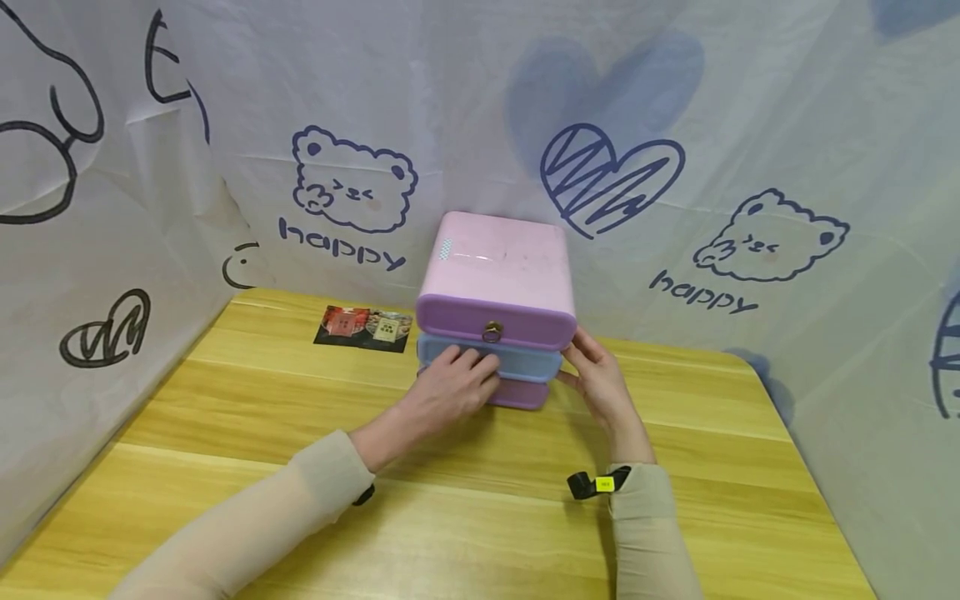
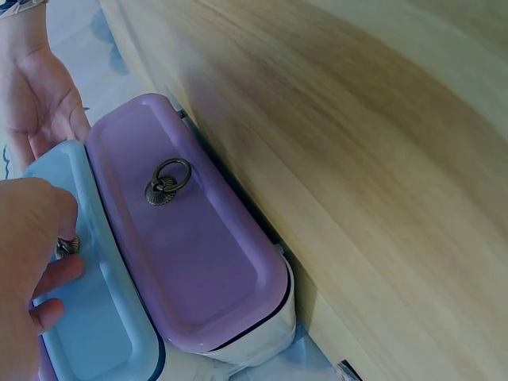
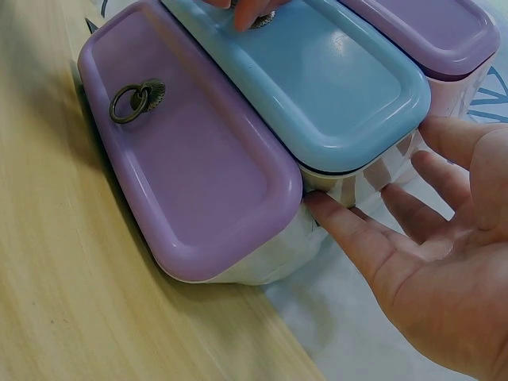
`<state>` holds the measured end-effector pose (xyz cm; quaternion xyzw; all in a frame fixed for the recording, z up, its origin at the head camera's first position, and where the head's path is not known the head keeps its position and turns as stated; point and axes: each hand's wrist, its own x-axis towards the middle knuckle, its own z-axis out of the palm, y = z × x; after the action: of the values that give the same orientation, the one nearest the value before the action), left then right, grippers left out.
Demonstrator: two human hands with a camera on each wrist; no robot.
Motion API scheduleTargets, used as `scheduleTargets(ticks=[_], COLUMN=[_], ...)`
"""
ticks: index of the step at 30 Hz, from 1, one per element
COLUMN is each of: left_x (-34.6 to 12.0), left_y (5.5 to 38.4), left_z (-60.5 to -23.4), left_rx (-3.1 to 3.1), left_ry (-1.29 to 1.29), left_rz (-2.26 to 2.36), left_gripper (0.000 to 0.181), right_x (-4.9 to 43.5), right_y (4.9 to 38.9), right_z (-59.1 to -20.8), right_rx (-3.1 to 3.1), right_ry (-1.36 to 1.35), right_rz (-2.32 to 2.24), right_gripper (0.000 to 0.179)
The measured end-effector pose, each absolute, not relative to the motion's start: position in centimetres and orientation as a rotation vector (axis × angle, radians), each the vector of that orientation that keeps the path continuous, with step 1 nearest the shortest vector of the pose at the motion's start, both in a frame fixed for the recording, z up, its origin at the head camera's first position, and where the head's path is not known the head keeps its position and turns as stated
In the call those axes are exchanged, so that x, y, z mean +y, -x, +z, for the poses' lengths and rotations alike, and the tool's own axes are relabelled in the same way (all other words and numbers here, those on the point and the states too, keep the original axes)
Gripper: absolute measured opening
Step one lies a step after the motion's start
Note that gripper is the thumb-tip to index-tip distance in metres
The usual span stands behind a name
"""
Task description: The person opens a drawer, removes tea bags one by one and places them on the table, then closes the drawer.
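A small three-tier drawer box with a pink top stands against the back cloth. Its fronts are a purple top drawer, a blue middle drawer and a purple bottom drawer with a brass ring pull. At the blue front, my left hand has its fingers curled at the brass pull, pinching it; the ring itself is hidden by the fingers. My right hand rests its extended fingertips against the box's right side, beside the blue drawer.
A dark printed card with red and yellow pictures lies left of the box on the wooden table. White cloth with bear and heart drawings hangs behind and on both sides.
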<state>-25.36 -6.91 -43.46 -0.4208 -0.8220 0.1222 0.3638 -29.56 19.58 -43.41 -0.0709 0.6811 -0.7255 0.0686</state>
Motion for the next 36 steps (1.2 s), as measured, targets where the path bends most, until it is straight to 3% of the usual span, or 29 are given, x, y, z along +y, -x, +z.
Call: scheduleTargets(ticks=[20,36], left_x=[-7.1,-7.28], left_y=[25.37,24.94], left_z=[-43.18,-43.0], left_rx=[-2.062,-2.038], left_ry=[1.121,1.148], left_rz=[0.135,0.099], left_gripper=[0.018,0.012], right_x=[19.49,19.56], right_y=[29.51,29.55], right_z=[-43.28,-43.41], right_rx=[2.034,2.032], right_ry=[0.221,0.218], right_rz=[-2.201,-2.212], right_gripper=[0.056,0.055])
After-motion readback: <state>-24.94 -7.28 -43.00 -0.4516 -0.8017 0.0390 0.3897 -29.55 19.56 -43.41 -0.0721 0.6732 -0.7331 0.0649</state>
